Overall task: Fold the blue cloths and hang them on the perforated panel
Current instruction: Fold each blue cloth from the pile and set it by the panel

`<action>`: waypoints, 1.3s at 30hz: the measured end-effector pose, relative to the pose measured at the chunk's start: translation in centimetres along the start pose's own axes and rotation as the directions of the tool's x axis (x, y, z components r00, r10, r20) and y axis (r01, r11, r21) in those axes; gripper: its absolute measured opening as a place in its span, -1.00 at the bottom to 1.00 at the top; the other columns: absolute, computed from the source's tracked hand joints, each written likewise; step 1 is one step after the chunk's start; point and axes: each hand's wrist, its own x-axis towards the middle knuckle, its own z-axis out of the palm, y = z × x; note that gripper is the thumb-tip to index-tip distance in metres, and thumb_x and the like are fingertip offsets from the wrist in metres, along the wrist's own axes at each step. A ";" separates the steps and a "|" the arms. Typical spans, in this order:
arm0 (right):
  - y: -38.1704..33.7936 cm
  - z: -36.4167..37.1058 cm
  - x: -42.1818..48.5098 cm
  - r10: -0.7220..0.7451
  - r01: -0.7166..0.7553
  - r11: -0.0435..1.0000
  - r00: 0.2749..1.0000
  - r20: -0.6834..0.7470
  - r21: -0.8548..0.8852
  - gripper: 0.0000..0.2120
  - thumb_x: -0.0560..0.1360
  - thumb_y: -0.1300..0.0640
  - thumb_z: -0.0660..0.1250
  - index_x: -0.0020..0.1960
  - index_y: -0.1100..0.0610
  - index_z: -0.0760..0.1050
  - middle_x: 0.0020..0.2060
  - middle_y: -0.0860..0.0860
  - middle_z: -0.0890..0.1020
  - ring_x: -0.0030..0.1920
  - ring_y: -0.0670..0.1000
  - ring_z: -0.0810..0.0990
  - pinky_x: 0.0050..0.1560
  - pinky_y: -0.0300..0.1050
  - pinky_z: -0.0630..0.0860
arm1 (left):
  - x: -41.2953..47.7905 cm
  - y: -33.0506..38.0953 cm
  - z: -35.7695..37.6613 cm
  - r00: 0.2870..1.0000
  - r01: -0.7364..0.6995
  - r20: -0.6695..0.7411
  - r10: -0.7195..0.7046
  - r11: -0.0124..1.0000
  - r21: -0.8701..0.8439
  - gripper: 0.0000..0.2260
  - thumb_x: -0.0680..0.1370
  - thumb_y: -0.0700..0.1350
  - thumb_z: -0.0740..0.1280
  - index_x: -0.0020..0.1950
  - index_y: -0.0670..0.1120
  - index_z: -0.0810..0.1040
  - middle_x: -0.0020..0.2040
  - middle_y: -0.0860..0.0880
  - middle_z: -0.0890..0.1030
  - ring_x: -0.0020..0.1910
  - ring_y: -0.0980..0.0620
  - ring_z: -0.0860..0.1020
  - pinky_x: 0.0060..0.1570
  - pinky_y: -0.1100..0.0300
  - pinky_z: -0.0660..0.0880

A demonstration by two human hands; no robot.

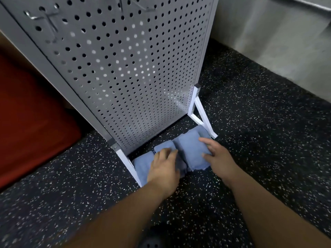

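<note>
Two bare forearms reach down from the near edge. Left hand [164, 167] rests palm down on the blue cloths [189, 147], fingers loosely extended and a little blurred, gripping nothing that shows. Right hand [219, 157] lies just beside it on the right-hand folded bundle, fingers spread and fairly straight on top of the fabric, thumb near the bundle's front edge; whether any finger hooks under the far side, cannot tell. Cloths lie on the speckled floor [268, 140] as a row of folded bundles, touching one another, tucked between the two white feet [206, 122] of the stand, partly under the lower edge of the perforated panel [136, 68]. None hang on the panel. Panel stands upright just behind the cloths, grey metal. Metal hooks [43, 20] project from it near the top, bare. Left of the panel, a red mat [26, 113]. Right and behind, a pale grey wall [277, 42]
</note>
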 end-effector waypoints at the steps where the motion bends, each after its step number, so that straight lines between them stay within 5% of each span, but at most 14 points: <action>1: -0.1 0.4 0.6 -0.004 0.003 1.000 1.000 0.016 0.006 -0.39 0.61 0.47 0.29 0.47 -0.09 0.54 0.39 -0.07 0.59 0.22 -0.36 0.60 0.19 -0.31 0.58 | 0.1 -0.2 0.1 1.000 0.019 0.000 -0.019 1.000 0.002 -0.35 0.64 0.03 0.35 0.69 0.06 0.17 0.62 -0.01 0.18 0.58 -0.11 0.18 0.58 -0.01 0.21; 3: -0.1 1.2 1.7 0.001 0.000 1.000 0.999 0.034 -0.017 -0.40 0.61 0.48 0.27 0.48 -0.05 0.53 0.35 -0.09 0.59 0.14 -0.44 0.59 0.11 -0.40 0.56 | 0.2 -0.3 0.4 0.999 0.053 0.006 -0.052 0.999 -0.004 -0.31 0.64 0.04 0.36 0.71 0.04 0.12 0.63 -0.03 0.15 0.59 -0.12 0.16 0.58 -0.03 0.22; 6: 0.2 2.3 2.7 -0.004 0.008 0.993 0.999 0.034 -0.119 -0.40 0.62 0.43 0.26 0.45 -0.15 0.53 0.37 -0.09 0.59 0.25 -0.18 0.62 0.22 -0.31 0.54 | 0.4 -0.2 0.7 0.998 0.061 0.027 -0.061 0.998 -0.022 -0.29 0.64 0.02 0.36 0.72 0.03 0.08 0.66 -0.05 0.09 0.63 -0.13 0.10 0.60 -0.06 0.21; 9: 0.4 3.2 3.0 -0.033 0.043 0.937 0.999 0.035 -0.346 -0.45 0.67 0.34 0.23 0.56 -0.11 0.43 0.25 0.01 0.61 0.01 -0.07 0.59 -0.03 -0.40 0.45 | 0.4 -0.1 0.8 0.997 0.063 0.050 -0.062 0.998 -0.015 -0.29 0.65 0.03 0.34 0.72 0.03 0.05 0.69 -0.05 0.04 0.66 -0.14 0.03 0.61 -0.07 0.20; 13: 1.2 4.3 2.6 -0.127 0.049 0.712 0.990 -0.059 -0.701 -0.49 0.70 0.04 0.28 0.63 -0.17 0.32 0.48 0.04 0.42 0.41 0.13 0.43 0.34 0.09 0.50 | 0.4 -0.1 1.2 0.994 0.064 0.083 -0.064 0.998 -0.001 -0.27 0.67 0.05 0.32 0.73 0.02 0.00 0.72 -0.07 -0.07 0.69 -0.12 -0.09 0.64 -0.06 0.13; 18: 1.1 5.9 1.2 -0.123 0.061 0.534 0.992 -0.006 -0.844 -0.46 0.71 -0.06 0.25 0.65 -0.22 0.22 0.56 -0.04 0.32 0.48 0.11 0.32 0.33 0.08 0.49 | 0.4 -0.1 1.7 0.992 0.058 0.110 -0.058 0.998 0.003 -0.29 0.68 0.08 0.31 0.73 0.04 0.01 0.73 -0.09 -0.14 0.71 -0.12 -0.15 0.65 -0.07 0.15; 29: -1.3 1.1 -5.5 -0.084 -0.010 0.666 0.992 -0.089 -0.746 -0.43 0.70 -0.08 0.30 0.65 -0.26 0.20 0.66 -0.02 0.22 0.58 0.12 0.23 0.47 0.11 0.43 | -1.7 4.1 -0.2 0.994 -0.032 0.110 0.025 0.997 0.065 -0.27 0.66 0.08 0.32 0.73 0.02 0.02 0.72 -0.09 -0.04 0.71 -0.12 -0.11 0.66 -0.06 0.08; 39: -3.9 -9.8 -24.9 0.002 -0.203 0.706 0.959 -0.285 -0.678 -0.34 0.70 -0.22 0.22 0.71 -0.11 0.10 0.63 0.01 0.25 0.58 0.14 0.27 0.56 0.10 0.32 | -10.7 18.6 -4.1 0.825 -0.532 0.382 0.417 0.802 0.273 -0.23 0.66 0.22 0.33 0.74 0.02 0.04 0.68 -0.16 0.17 0.65 -0.22 0.14 0.61 -0.09 0.21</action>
